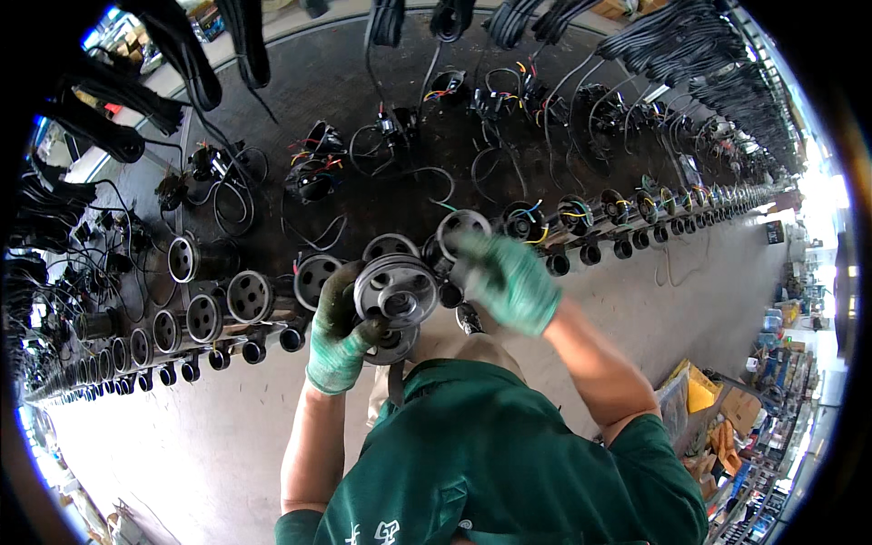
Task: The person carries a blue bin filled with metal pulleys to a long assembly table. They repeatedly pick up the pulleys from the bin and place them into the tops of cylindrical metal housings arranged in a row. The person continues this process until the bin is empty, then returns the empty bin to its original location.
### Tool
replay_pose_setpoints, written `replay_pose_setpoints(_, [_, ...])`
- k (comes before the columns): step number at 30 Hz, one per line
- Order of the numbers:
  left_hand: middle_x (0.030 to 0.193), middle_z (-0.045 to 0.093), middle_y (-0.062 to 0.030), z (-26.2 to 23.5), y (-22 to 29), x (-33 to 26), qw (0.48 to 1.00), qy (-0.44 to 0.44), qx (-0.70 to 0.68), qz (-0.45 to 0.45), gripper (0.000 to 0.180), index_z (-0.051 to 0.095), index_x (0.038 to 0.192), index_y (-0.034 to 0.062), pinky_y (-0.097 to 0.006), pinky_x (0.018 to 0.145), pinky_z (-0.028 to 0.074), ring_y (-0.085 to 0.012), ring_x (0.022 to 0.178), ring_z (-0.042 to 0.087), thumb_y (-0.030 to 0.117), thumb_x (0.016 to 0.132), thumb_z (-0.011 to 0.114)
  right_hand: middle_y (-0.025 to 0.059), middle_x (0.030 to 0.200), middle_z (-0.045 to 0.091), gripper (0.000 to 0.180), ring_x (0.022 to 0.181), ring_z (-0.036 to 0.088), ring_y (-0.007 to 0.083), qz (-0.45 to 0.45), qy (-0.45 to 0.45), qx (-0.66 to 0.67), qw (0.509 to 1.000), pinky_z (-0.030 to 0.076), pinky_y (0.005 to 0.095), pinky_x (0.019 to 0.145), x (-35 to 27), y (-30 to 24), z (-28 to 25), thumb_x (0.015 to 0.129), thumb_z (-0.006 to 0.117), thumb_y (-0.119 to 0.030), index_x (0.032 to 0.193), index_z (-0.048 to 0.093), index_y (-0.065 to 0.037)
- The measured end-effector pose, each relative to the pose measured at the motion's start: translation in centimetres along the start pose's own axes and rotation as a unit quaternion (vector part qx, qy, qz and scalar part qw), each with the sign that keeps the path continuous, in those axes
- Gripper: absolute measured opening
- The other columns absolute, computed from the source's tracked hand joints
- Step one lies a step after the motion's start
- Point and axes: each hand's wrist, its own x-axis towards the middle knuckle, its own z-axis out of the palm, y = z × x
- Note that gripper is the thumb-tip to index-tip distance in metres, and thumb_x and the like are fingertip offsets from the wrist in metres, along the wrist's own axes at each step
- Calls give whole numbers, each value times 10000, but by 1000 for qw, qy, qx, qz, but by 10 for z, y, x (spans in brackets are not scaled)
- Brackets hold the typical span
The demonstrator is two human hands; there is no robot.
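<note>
My left hand [338, 338], in a green glove with dark fingers, grips a stack of round black end caps [420, 307] with holes in them. The stack sits in front of my body at the near edge of the bench. My right hand [513, 286], gloved the same way, is smeared by motion beside a round black cap [461, 227] on the row of housings. Whether its fingers grip that cap I cannot tell. To the right of it stands an uncapped black cylindrical housing [524, 222] with coloured wires inside. Left of the stack, another housing carries a holed cap [316, 280].
A long dark bench [300, 77] carries a curving row of housings along its near edge, capped [250, 296] on the left and uncapped [575, 214] on the right. Wired parts [313, 177] lie behind them. Bundled black cables [654, 50] hang overhead. Cardboard boxes [740, 411] stand at lower right.
</note>
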Motion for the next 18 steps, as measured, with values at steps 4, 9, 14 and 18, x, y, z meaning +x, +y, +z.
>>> replay_pose_setpoints(4, [1378, 586, -150, 46, -19, 28, 999, -43, 23, -2, 841, 407, 1483, 36, -403, 1057, 509, -262, 1258, 586, 184, 799, 874, 202, 888, 718, 522, 732, 716, 386, -83, 92, -123, 985, 576, 488, 641, -18, 3, -8, 935, 697, -338, 1348, 530, -68])
replay_pose_setpoints(9, [1385, 565, -147, 119, -46, 64, 995, -76, 60, 3, 893, 357, 1495, 51, -400, 1073, 482, -249, 1274, 559, 198, 792, 887, 225, 881, 707, 462, 771, 709, 415, -37, 121, -14, 992, 568, 492, 659, -28, 62, -54, 982, 640, -311, 1331, 507, -38])
replay_pose_setpoints(14, [1389, 563, -149, 169, -73, 93, 996, -72, 45, -17, 877, 366, 1490, 44, -399, 1075, 482, -251, 1269, 565, 216, 799, 878, 147, 977, 701, 405, 814, 694, 222, -33, 45, 138, 989, 553, 369, 750, -32, 122, -117, 1027, 611, -264, 1348, 504, -43])
replay_pose_setpoints(18, [1376, 573, -153, 196, -87, 107, 993, -100, 66, -18, 884, 363, 1498, 16, -412, 1087, 481, -256, 1277, 567, 240, 810, 871, 110, 1038, 702, 392, 891, 660, 145, 3, 9, 264, 964, 549, 335, 810, -44, 141, -148, 995, 660, -222, 1331, 564, -44])
